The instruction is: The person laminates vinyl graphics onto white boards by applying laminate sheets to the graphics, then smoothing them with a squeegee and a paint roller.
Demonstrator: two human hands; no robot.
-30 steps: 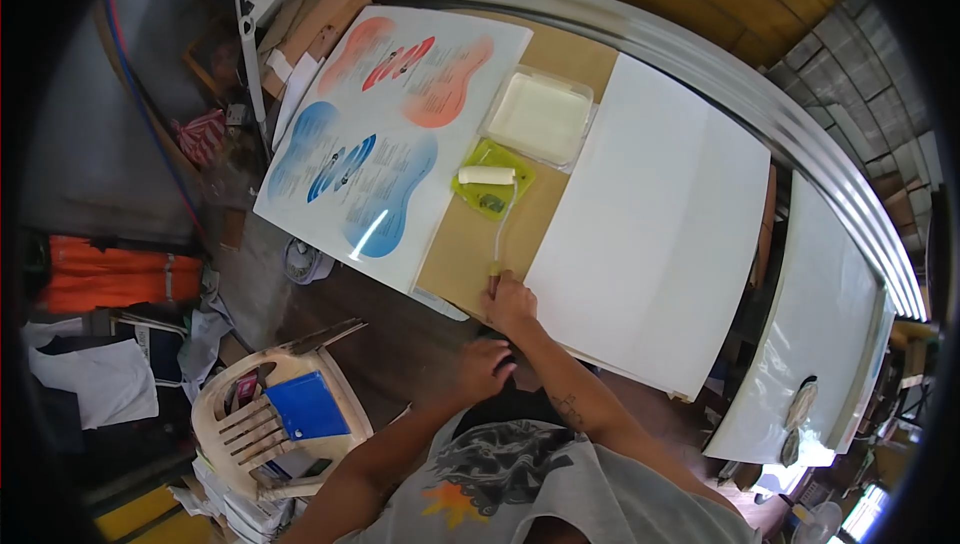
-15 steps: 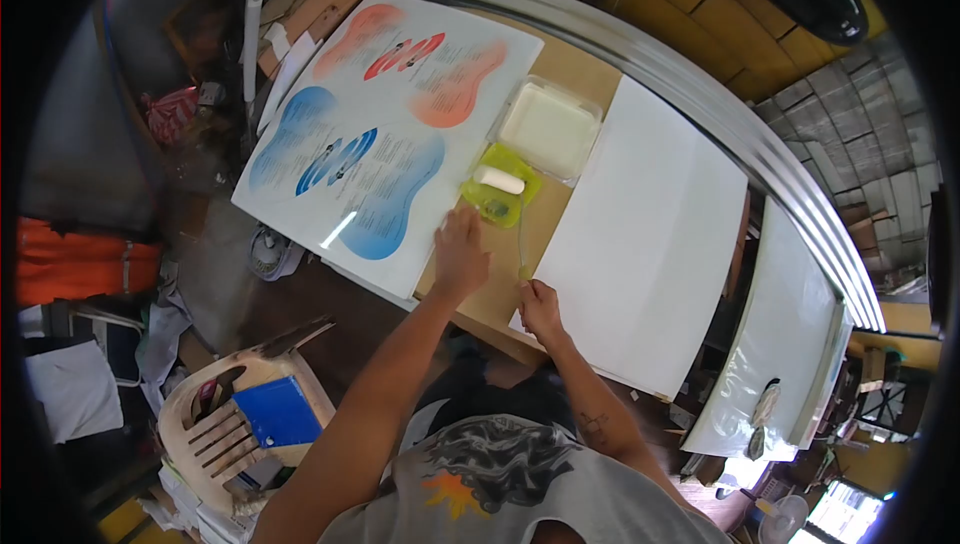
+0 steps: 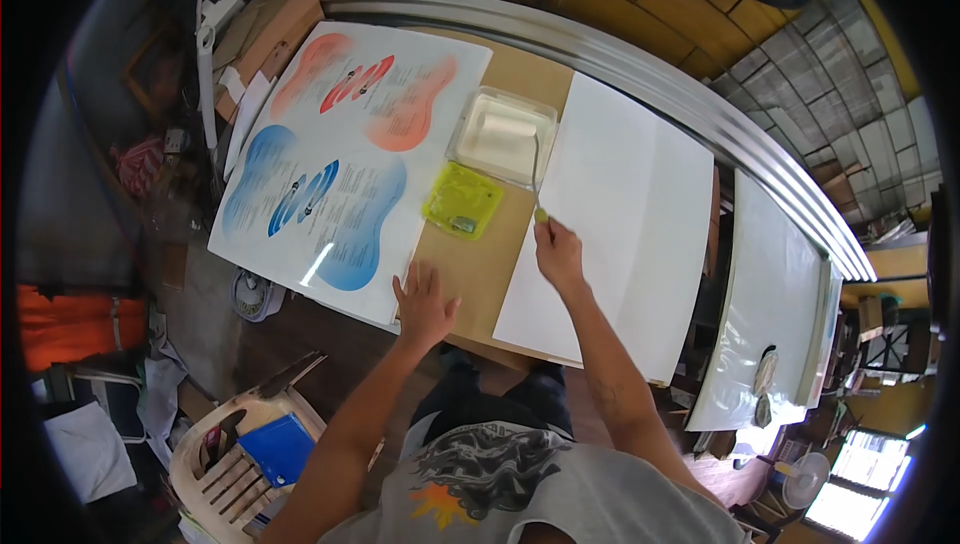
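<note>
My right hand (image 3: 559, 252) is wrapped round the yellowish handle of a small paint roller (image 3: 541, 214). The roller's thin bent frame reaches into a clear plastic container (image 3: 466, 149) that holds whitish liquid, and its pale sleeve, hard to tell from the liquid, lies in there. Just in front of the container sits a yellow-green plastic tray (image 3: 465, 194) with a small dark patch in it. My left hand (image 3: 428, 309) rests with fingers spread at the near table edge, holding nothing, beside a printed white panel (image 3: 335, 234) with red and blue shapes.
A plain white board (image 3: 625, 234) lies right of the brown strip of tabletop (image 3: 480, 284). Metal rails (image 3: 640, 54) run along the far side. A plastic chair (image 3: 200, 444) with a blue folder (image 3: 280, 449) stands at lower left. Another wrapped panel (image 3: 765, 314) is further right.
My right hand has lifted the roller off the green tray and moved it forward into the container. The left hand has drawn back toward the table edge, and its fingers have spread.
</note>
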